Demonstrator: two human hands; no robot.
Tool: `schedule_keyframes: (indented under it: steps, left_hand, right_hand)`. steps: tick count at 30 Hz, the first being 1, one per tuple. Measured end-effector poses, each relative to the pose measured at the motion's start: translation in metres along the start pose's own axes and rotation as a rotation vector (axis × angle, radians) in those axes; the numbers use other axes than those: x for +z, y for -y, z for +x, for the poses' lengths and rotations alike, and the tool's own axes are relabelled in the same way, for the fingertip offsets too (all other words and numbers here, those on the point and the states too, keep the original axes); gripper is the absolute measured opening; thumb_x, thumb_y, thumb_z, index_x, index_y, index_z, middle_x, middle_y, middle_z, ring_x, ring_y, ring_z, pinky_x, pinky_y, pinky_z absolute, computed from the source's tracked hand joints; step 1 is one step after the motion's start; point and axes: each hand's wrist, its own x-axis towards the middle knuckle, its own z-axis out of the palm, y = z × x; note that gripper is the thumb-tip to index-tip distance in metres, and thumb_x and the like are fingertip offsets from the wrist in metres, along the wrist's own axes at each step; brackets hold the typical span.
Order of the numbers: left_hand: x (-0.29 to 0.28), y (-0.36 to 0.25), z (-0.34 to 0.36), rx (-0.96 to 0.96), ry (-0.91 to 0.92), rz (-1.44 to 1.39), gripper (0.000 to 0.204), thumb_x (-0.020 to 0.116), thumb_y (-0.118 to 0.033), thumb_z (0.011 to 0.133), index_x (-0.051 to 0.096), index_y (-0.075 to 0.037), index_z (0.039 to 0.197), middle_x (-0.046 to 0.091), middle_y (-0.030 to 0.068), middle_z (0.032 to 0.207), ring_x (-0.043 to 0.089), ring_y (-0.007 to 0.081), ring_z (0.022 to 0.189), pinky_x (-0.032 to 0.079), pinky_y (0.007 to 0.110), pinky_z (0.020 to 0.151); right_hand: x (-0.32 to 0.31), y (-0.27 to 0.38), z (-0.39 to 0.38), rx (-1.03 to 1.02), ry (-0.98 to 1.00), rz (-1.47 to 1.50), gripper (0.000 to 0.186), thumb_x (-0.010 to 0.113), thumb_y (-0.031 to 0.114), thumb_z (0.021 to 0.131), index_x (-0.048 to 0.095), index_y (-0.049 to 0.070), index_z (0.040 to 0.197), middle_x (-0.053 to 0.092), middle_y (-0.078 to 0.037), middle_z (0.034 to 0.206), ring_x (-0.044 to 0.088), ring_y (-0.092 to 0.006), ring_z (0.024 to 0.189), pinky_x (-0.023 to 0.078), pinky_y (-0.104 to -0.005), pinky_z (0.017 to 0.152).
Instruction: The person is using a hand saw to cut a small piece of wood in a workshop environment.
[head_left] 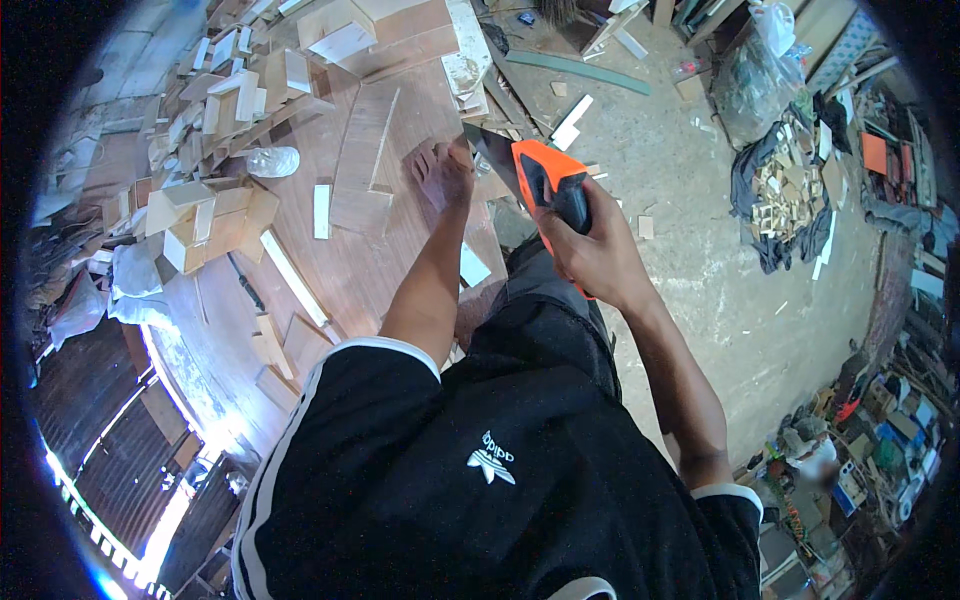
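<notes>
- Your right hand (598, 250) is wrapped tight around the orange-and-black handle of a saw (540, 180), all fingers closed on the grip.
- The saw's dark blade runs up and left from the handle and meets the right edge of the board (400, 200), just beside your left hand.
- Your left hand (442, 172) lies flat on the board with the fingers spread, palm down, gripping nothing and pressing the wood near that same edge.
- The board, a broad reddish-brown sheet, lies under your left forearm and reaches away toward the top of the view.
- On the board, left of your left hand, sits a pale thin panel (365, 160), and further left a short white strip (321, 210).
- A clear plastic bottle (272, 161) lies on its side near the board's left edge.
- Left of the board, a heap of offcuts (205, 215) is stacked in blocks.
- Right of the board, the concrete floor (740, 290) shows, scattered with small wood scraps.
</notes>
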Motion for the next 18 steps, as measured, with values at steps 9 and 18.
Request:
schedule_keyframes:
  steps: [9, 18]
  left_hand:
    - [-0.002, 0.003, 0.000, 0.025, 0.060, 0.044, 0.033, 0.055, -0.027, 0.075, 0.062, -0.011, 0.103, 0.052, 0.0160, 0.120, 0.042, 0.0338, 0.118, 0.026, 0.047, 0.106]
    - [0.026, 0.012, -0.003, -0.024, -0.010, -0.001, 0.030, 0.055, -0.026, 0.075, 0.062, -0.010, 0.099, 0.051, 0.0171, 0.121, 0.042, 0.0349, 0.118, 0.027, 0.045, 0.105]
  right_hand:
    - [0.013, -0.009, 0.021, -0.276, 0.027, -0.163, 0.027, 0.056, 0.012, 0.084, 0.047, -0.001, 0.105, 0.049, -0.003, 0.061, 0.048, -0.0105, 0.043, 0.038, -0.0262, 0.039]
    - [0.030, 0.020, 0.052, -0.182, 0.096, 0.021, 0.020, 0.056, 0.008, 0.079, 0.048, -0.002, 0.094, 0.048, -0.004, 0.058, 0.048, -0.0121, 0.044, 0.040, -0.0282, 0.040]
